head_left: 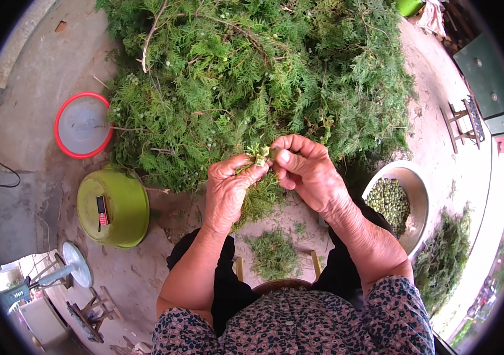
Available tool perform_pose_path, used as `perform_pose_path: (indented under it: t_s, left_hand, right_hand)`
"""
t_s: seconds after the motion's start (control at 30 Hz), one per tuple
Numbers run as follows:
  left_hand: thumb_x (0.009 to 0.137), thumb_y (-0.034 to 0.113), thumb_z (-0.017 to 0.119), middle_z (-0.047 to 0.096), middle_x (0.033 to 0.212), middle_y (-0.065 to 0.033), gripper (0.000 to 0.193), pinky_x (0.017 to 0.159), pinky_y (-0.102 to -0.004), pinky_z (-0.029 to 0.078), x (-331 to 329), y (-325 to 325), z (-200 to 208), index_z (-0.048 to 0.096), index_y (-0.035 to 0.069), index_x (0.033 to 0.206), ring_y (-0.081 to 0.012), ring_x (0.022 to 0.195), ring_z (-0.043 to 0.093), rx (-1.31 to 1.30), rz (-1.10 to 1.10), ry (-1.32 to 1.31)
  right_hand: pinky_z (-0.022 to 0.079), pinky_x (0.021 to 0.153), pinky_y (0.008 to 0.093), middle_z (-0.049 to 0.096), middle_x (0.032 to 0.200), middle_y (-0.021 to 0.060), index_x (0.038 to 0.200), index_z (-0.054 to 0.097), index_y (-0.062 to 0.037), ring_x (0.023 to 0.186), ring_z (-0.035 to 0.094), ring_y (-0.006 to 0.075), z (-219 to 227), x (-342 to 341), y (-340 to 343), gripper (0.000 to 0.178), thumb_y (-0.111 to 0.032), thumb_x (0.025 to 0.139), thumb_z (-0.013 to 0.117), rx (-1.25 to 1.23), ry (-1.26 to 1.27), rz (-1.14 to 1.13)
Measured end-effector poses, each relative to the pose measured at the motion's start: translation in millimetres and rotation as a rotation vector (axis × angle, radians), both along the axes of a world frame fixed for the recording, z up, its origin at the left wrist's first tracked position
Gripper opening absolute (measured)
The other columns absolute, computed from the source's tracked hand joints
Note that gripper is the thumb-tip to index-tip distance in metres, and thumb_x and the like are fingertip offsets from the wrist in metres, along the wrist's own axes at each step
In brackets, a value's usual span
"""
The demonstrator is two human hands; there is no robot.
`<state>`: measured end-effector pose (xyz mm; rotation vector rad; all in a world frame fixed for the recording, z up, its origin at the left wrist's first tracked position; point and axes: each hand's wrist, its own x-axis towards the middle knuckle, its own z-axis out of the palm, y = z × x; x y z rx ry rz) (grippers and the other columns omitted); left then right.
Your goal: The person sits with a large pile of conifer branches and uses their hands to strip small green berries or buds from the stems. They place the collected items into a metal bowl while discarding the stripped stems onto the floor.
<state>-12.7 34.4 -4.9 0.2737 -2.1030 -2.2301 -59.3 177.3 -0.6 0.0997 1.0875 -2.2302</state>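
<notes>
My left hand (226, 192) pinches a small evergreen sprig (258, 152) with pale green cones between thumb and fingers. Close against it, my right hand (312, 173) is closed, thumb to forefinger; what lies between those fingertips is mostly hidden, with only a bit of green showing. Both hands are held over my lap, at the near edge of a big heap of leafy evergreen branches (246, 77). To the right, a metal basin (419, 195) holds a layer of small round green cones (387, 201).
Stripped green bits (272, 253) lie on the ground between my knees. At left are a red-rimmed basin (58, 125) and an upturned lime-green tub (127, 207) with a small dark device (102, 208) on it. More cut greenery (444, 257) lies beyond the metal basin.
</notes>
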Motion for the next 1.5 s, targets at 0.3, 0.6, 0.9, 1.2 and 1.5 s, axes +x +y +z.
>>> perform_pose_path:
  t_s: [0.3, 0.6, 0.9, 1.2, 1.5]
  left_hand:
    - [0.077, 0.007, 0.062, 0.054, 0.062, 0.0021, 0.008, 0.05, -0.02, 0.035, -2, 0, 6, 0.061, -0.001, 0.077, -0.0039, 0.056, 0.045, -0.187, -0.073, 0.058]
    - [0.077, 0.008, 0.062, 0.059, 0.065, 0.001, 0.01, 0.052, -0.0184, 0.036, -1, -3, 5, 0.065, 0.001, 0.084, -0.0035, 0.057, 0.048, -0.222, -0.127, 0.015]
    - [0.076, 0.011, 0.064, 0.05, 0.056, 0.0037, 0.012, 0.048, -0.02, 0.033, 0, -8, 2, 0.063, 0.0, 0.076, -0.0031, 0.053, 0.042, -0.241, -0.206, 0.001]
    - [0.077, 0.016, 0.063, 0.048, 0.054, -0.001, 0.019, 0.047, -0.0233, 0.033, 2, -1, 7, 0.057, 0.0, 0.069, -0.0057, 0.052, 0.041, -0.188, -0.184, -0.022]
    - [0.078, 0.024, 0.063, 0.063, 0.073, -0.0032, 0.014, 0.054, -0.0205, 0.044, -5, -4, -2, 0.066, 0.011, 0.082, -0.0069, 0.063, 0.054, 0.168, -0.055, -0.088]
  right_hand:
    - [0.037, 0.044, 0.0193, 0.055, 0.071, 0.0023, 0.091, 0.054, -0.0024, 0.056, 0.052, 0.0087, 6, -11, 10, 0.012, -0.005, 0.08, 0.056, 0.036, 0.004, -0.011]
    - [0.03, 0.04, 0.0193, 0.055, 0.078, 0.0058, 0.092, 0.054, -0.0009, 0.05, 0.045, 0.0091, 9, -17, 15, 0.013, -0.007, 0.082, 0.05, -0.005, 0.07, -0.103]
    - [0.04, 0.061, 0.0224, 0.053, 0.076, 0.0016, 0.089, 0.06, -0.0034, 0.068, 0.049, 0.0091, 4, -16, 12, 0.023, -0.015, 0.071, 0.069, 0.49, 0.911, 0.103]
    - [0.032, 0.047, 0.0163, 0.052, 0.065, -0.0037, 0.09, 0.059, -0.0028, 0.053, 0.043, 0.0038, 5, -8, 9, 0.023, -0.024, 0.08, 0.06, 0.288, 0.144, 0.195]
    - [0.032, 0.041, 0.0185, 0.054, 0.073, 0.0011, 0.093, 0.057, -0.0045, 0.055, 0.047, 0.0076, -5, -30, 54, 0.018, -0.017, 0.081, 0.059, 0.152, 0.116, -0.171]
